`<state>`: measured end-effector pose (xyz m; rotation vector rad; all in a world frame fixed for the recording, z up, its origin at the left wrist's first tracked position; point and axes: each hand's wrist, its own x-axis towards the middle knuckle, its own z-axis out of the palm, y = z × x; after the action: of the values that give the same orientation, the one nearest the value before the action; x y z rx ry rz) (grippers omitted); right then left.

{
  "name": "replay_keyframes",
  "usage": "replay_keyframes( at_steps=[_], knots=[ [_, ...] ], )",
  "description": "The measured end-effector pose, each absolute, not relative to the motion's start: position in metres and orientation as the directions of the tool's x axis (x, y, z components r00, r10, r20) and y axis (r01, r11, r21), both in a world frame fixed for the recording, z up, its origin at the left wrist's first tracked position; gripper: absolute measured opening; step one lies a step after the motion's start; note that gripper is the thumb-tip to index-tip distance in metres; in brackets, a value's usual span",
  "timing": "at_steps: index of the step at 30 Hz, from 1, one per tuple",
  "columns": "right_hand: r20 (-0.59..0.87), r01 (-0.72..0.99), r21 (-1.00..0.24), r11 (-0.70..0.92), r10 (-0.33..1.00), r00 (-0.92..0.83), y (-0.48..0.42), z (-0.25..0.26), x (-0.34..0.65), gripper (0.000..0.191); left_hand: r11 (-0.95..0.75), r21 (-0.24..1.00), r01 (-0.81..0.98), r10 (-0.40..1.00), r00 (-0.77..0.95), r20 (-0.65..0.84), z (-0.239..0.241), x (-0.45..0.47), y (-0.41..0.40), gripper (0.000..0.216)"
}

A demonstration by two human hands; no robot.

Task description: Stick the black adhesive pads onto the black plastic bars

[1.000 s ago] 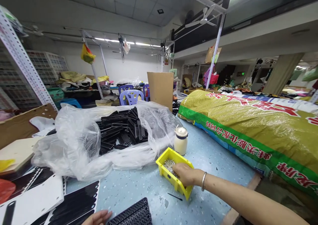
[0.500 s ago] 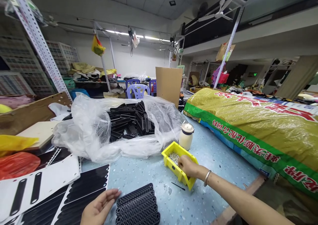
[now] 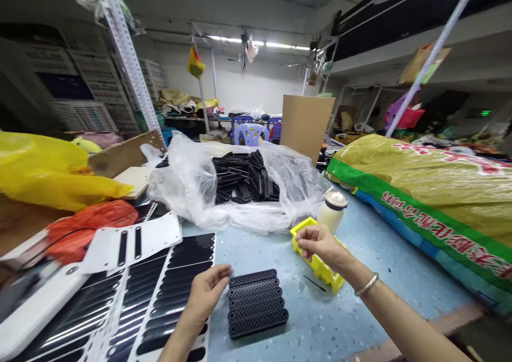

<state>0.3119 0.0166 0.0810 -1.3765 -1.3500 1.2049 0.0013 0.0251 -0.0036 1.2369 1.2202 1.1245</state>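
Observation:
My right hand hovers just above the yellow bin, its fingers pinched together on something too small to make out. A silver bracelet sits on that wrist. My left hand rests on the blue table with its fingers against the left edge of a row of black perforated grille pieces. Its fingers are slightly curled and it holds nothing. White sheets with black slotted strips lie under and left of that hand.
A clear plastic bag of black parts lies behind the bin, with a white jar beside it. A large yellow-green sack fills the right side. Yellow and red bags sit left. A cardboard box stands behind.
My right hand has lifted out of the yellow bin with its fingers pinched. The left hand has moved up against the black grille pieces. The view has swung down and left.

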Motion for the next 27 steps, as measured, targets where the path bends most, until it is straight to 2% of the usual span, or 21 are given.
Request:
replay_keyframes(
  at_steps=[2, 4, 6, 10, 14, 19, 23, 27],
  knots=[
    [-0.123, 0.216, -0.973, -0.082, 0.976, -0.181, 0.011, 0.072, 0.275, 0.019, -0.062, 0.989, 0.131, 0.994, 0.093, 0.049, -0.005, 0.003, 0.019, 0.032],
    [-0.229, 0.404, -0.909, -0.104, 0.934, -0.275, 0.005, 0.059, 0.239, 0.01, -0.172, 0.953, 0.25, 0.978, 0.162, 0.135, -0.006, 0.005, 0.012, 0.032],
    [-0.254, 0.493, -0.866, -0.079, 0.92, -0.299, 0.0, 0.046, 0.213, 0.009, -0.249, 0.907, 0.341, 0.955, 0.242, 0.171, -0.007, 0.008, 0.006, 0.036],
    [-0.153, 0.604, -0.794, 0.063, 0.942, -0.299, -0.007, 0.034, 0.194, 0.012, -0.325, 0.835, 0.444, 0.92, 0.354, 0.17, -0.005, 0.012, -0.001, 0.041],
    [-0.117, 0.748, -0.624, 0.225, 0.92, -0.374, -0.011, 0.035, 0.197, 0.021, -0.369, 0.781, 0.503, 0.901, 0.398, 0.17, -0.004, 0.013, -0.003, 0.039],
    [-0.055, 0.775, -0.584, 0.242, 0.941, -0.335, -0.005, 0.037, 0.208, 0.028, -0.373, 0.761, 0.531, 0.91, 0.369, 0.188, -0.007, 0.012, -0.005, 0.044],
    [-0.023, 0.824, -0.538, 0.177, 0.974, -0.225, 0.001, 0.036, 0.222, 0.019, -0.374, 0.749, 0.546, 0.917, 0.34, 0.21, -0.006, 0.012, -0.004, 0.039],
    [-0.028, 0.819, -0.525, 0.23, 0.958, -0.287, -0.003, 0.036, 0.222, 0.019, -0.383, 0.681, 0.624, 0.918, 0.337, 0.208, -0.002, 0.015, -0.003, 0.029]
  ],
)
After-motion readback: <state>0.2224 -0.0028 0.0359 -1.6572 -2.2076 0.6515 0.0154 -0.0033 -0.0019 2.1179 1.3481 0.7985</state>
